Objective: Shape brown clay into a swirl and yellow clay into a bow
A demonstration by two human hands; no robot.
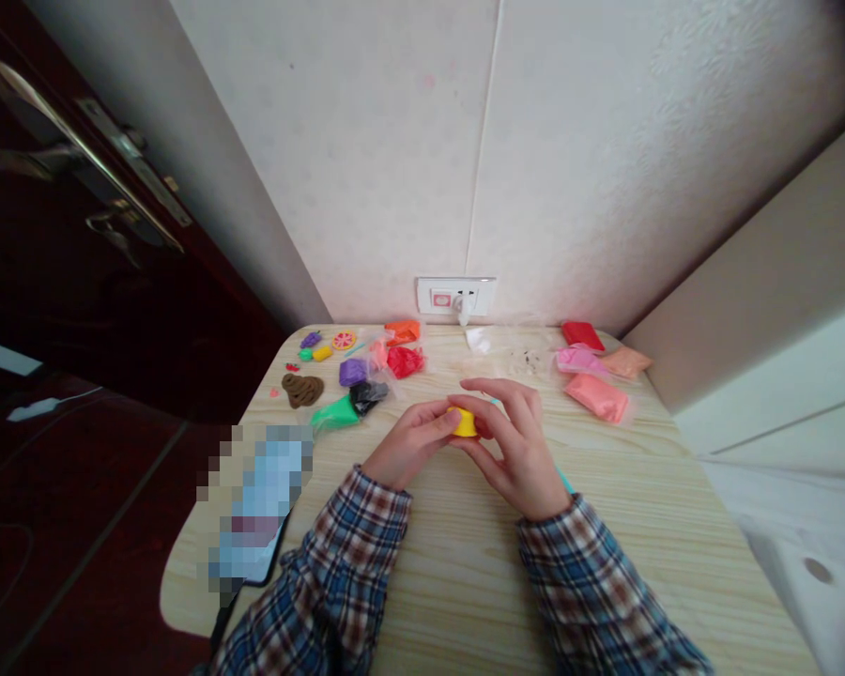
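A small lump of yellow modelling clay [466,422] is held above the table between my two hands. My left hand [414,439] pinches it from the left, thumb on top and fingers behind. From the right, my right hand [511,441] curves round the lump, with the thumb low and a fingertip against its right side; its upper fingers stay raised. Partly hidden beneath the right hand lies a thin turquoise stick [564,480].
Bags of green [336,411], black [367,396], purple [353,372] and red clay [405,361] lie left. Shaped pieces include a brown coil [302,390] and a round slice [345,341]. Pink packets [597,397] lie right. A phone [264,507] rests at the left edge; a socket [455,297] is behind.
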